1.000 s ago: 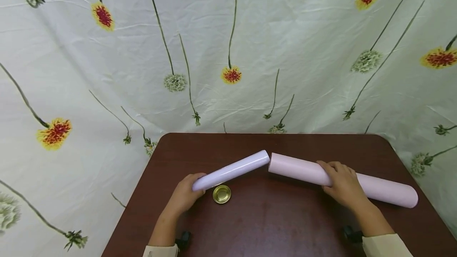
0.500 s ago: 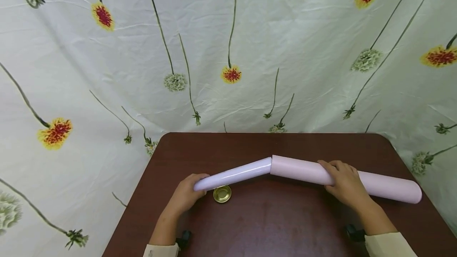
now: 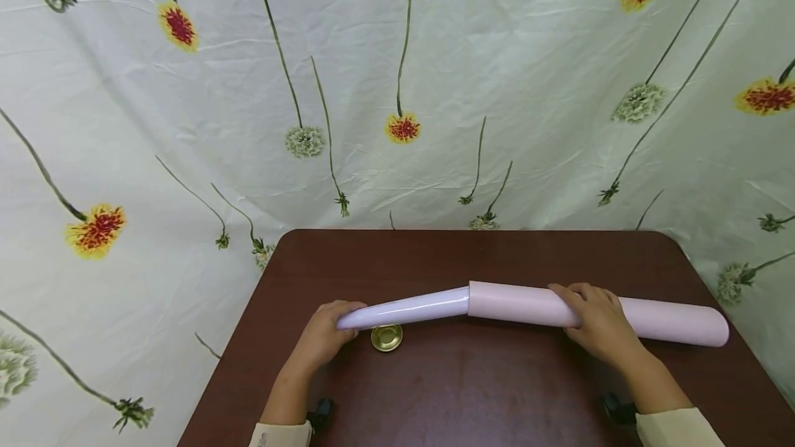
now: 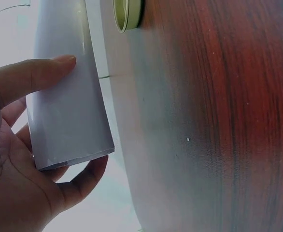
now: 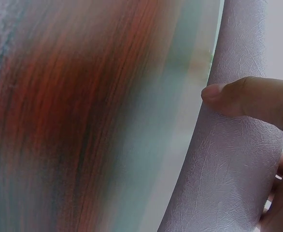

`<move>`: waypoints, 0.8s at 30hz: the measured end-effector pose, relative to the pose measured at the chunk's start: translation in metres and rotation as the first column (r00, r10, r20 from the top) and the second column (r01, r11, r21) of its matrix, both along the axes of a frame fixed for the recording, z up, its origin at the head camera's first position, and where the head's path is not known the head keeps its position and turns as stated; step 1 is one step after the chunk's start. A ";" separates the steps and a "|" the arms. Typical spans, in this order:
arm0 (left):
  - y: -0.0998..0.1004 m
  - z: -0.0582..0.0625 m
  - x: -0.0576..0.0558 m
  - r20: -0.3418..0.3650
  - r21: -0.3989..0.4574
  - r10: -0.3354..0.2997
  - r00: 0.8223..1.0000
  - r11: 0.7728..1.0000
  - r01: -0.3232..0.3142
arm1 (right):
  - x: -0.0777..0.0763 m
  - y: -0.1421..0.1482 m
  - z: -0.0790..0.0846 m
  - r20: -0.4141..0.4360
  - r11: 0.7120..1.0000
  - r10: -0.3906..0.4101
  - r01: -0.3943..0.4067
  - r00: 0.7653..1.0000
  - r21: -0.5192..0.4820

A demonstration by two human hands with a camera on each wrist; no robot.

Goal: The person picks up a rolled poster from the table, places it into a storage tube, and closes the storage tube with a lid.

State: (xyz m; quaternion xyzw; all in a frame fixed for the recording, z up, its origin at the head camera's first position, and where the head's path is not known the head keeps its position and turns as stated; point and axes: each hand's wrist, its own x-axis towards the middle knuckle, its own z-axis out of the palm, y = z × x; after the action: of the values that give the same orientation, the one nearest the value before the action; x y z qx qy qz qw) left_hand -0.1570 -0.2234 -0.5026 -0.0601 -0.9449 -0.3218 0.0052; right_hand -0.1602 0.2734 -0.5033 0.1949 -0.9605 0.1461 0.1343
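Observation:
My left hand [image 3: 326, 333] grips the near end of a thin, glossy pale-lavender roll [image 3: 410, 308], which looks like a rolled sheet. In the left wrist view the thumb lies across this lavender roll [image 4: 66, 113], with fingers curled behind it. My right hand [image 3: 599, 323] holds a thicker pale-pink tube [image 3: 515, 303] around its middle. Up close, the pink tube [image 5: 228, 159] has a creased, textured surface, and the thumb presses on its side. The far end of the lavender roll sits in the pink tube's left opening; how deep is hidden.
Just below the lavender roll lies a small round gold dish or lid [image 3: 387, 340] on the dark brown table [image 3: 472, 385]. A flower-printed white cloth [image 3: 472, 88] hangs behind the table. Dark bands or devices show at both wrists.
The two rolls have come into line: the lavender roll's far end has lowered and gone into the pink tube's opening. The pink tube has turned nearer to level. Both grips stay the same.

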 end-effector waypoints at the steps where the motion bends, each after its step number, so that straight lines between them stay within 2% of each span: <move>1: 0.000 0.000 0.000 -0.002 0.000 -0.002 1.000 1.000 0.002 | 0.000 0.000 0.000 0.001 1.000 0.002 -0.002 1.000 -0.002; 13: 0.005 0.002 0.001 -0.013 0.033 -0.013 1.000 0.999 0.013 | 0.003 -0.005 0.001 -0.006 1.000 0.022 -0.022 1.000 -0.005; 20: 0.007 0.002 0.001 0.024 0.062 0.020 1.000 0.998 -0.022 | 0.003 -0.007 0.003 -0.035 0.999 0.033 -0.034 0.999 -0.011; 24: 0.007 0.001 0.001 0.024 0.073 0.035 0.999 0.997 -0.037 | 0.003 -0.007 0.003 -0.023 0.999 0.031 -0.031 0.999 -0.013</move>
State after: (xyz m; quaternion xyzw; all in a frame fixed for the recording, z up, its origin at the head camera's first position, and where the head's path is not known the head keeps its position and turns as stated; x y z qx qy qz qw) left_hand -0.1558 -0.2164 -0.5013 -0.0393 -0.9333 -0.3569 0.0027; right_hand -0.1569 0.2661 -0.5008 0.2107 -0.9547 0.1526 0.1442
